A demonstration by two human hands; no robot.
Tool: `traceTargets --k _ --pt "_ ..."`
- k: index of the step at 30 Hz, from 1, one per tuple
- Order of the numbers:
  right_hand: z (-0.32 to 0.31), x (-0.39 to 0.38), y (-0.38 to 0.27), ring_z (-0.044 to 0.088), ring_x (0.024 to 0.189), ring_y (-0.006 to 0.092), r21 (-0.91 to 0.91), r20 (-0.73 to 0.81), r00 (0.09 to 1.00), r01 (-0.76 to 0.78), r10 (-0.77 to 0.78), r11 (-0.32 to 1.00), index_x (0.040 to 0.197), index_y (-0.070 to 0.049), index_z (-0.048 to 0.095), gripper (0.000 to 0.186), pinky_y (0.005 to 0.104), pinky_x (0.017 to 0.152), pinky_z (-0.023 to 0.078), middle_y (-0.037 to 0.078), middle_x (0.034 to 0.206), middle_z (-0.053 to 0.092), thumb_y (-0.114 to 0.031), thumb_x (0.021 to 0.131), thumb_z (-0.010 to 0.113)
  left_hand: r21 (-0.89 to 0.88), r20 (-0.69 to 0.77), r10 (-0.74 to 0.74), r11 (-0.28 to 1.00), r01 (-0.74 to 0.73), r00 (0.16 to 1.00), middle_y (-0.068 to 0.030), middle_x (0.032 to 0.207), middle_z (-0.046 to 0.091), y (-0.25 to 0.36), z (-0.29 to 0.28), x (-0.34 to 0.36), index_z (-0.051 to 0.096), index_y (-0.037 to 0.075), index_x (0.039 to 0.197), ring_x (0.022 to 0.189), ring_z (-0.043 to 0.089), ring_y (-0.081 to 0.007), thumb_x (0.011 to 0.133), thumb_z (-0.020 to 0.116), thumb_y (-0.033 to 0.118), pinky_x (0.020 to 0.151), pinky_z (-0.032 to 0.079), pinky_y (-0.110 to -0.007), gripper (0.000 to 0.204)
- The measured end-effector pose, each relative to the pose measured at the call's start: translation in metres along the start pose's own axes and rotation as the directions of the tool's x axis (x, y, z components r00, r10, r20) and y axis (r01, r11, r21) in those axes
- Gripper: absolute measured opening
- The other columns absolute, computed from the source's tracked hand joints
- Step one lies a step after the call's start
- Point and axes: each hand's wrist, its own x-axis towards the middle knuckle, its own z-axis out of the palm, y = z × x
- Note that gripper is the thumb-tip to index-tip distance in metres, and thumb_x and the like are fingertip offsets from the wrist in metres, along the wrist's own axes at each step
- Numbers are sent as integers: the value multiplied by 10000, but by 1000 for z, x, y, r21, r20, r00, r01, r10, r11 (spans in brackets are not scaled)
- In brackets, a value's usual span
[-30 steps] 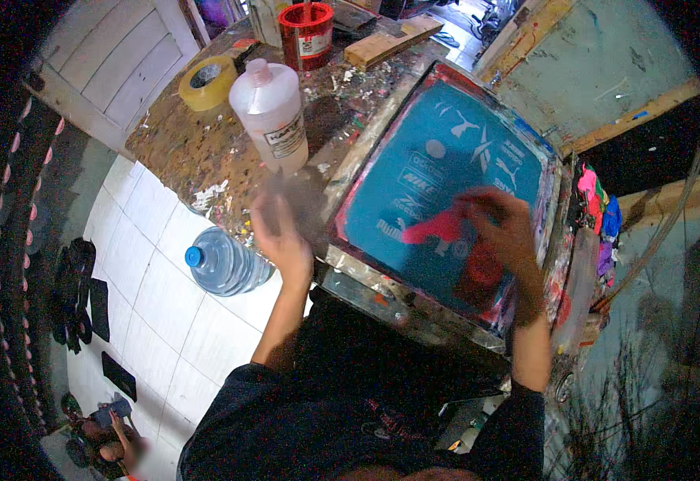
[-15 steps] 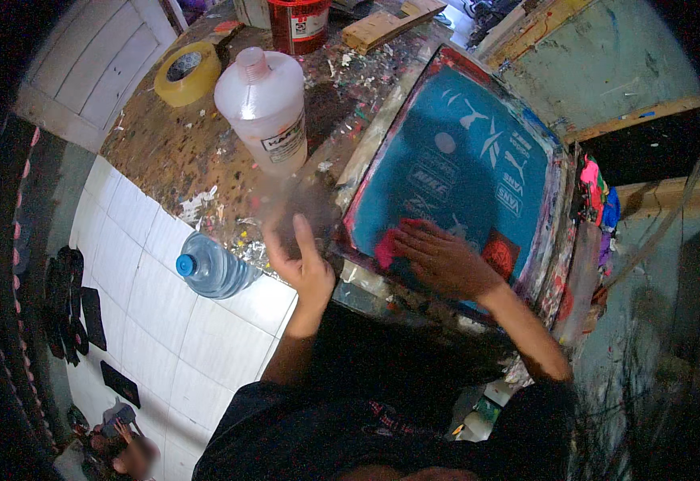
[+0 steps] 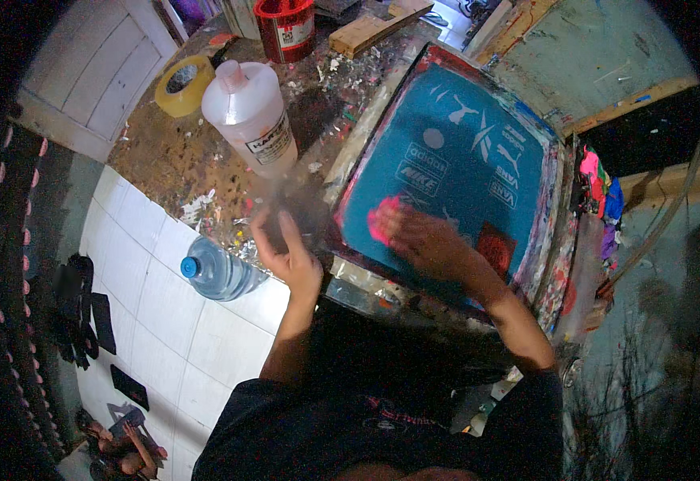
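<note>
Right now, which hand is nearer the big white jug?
Left. The left hand is raised just below the white jug, not touching. The right hand lies farther off, flat on the teal screen frame.

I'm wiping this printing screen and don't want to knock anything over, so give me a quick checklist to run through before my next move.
1. Right hand flat on the teal screen, over the pink smear: ok.
2. Left hand off the screen, at its lower left corner above the bench: ok; whether it holds anything: cannot tell, blurred.
3. Large white jug upright with cap on: ok, but close to the left hand.
4. Red can upright, far from both hands: ok.
5. Water bottle lies on its side at the bench edge: not ok, it may roll.
6. Screen frame lies flat on the bench: cannot tell.
</note>
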Motion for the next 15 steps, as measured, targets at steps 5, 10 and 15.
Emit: traceTargets --k 5,10,15 --pt "-11 -42 15 627 1137 270 -18 -28 998 -62 62 998 1213 -119 633 285 419 1001 491 103 1233 649 -100 936 564 -6 -81 -55 998 55 995 -60 1044 589 -4 -13 10 548 -13 1097 972 528 -148 999 562 177 899 418 -285 214" --pt "-22 -36 11 683 1016 232 150 -341 831 -413 439 898 1102 -76 686 208 373 874 551 96 1113 704 -56 900 636 -149 -165 -16 989 -9 986 -27 992 587 16 -47 19 564 5 1114 882 510 -83 989 592 206 776 418 -225 238" --pt "-23 3 -73 661 973 160 818 -257 683 -223 684 530 1070 -8 690 173 316 864 528 97 1035 711 -55 911 638 -109 -329 65 988 -106 942 -37 973 603 41 -136 40 570 12 1096 793 538 -74 999 574 195 696 438 -213 207"
